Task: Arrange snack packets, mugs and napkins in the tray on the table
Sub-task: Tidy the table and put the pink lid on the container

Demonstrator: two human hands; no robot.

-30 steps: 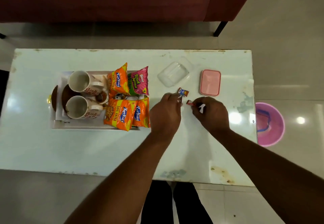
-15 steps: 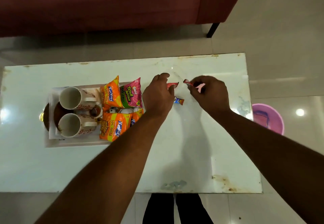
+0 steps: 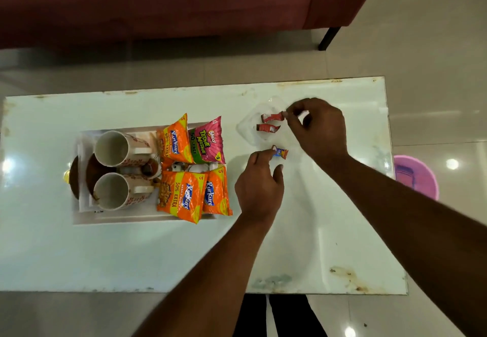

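Note:
A white tray (image 3: 81, 215) on the left of the table holds two white mugs (image 3: 112, 148) (image 3: 110, 191) lying on their sides. Beside them lie three orange snack packets (image 3: 181, 195) and a pink one (image 3: 208, 140). To the right, a clear plastic container (image 3: 245, 128) holds two red sachets (image 3: 267, 127). My right hand (image 3: 320, 128) pinches the right end of the upper red sachet (image 3: 272, 117). A small blue-and-orange sachet (image 3: 281, 152) lies on the table. My left hand (image 3: 259, 189) hovers with loosely curled fingers, its index fingertip at that sachet.
A brown round object (image 3: 92, 176) sits under the mugs. The white table (image 3: 158, 257) has worn, stained edges. A pink bucket (image 3: 419, 176) stands on the floor to the right. A maroon sofa (image 3: 158, 2) runs along the far side.
One red sachet now lies in the clear container and my left hand has drawn back to the blue-and-orange sachet. My right hand carried its red sachet over the container.

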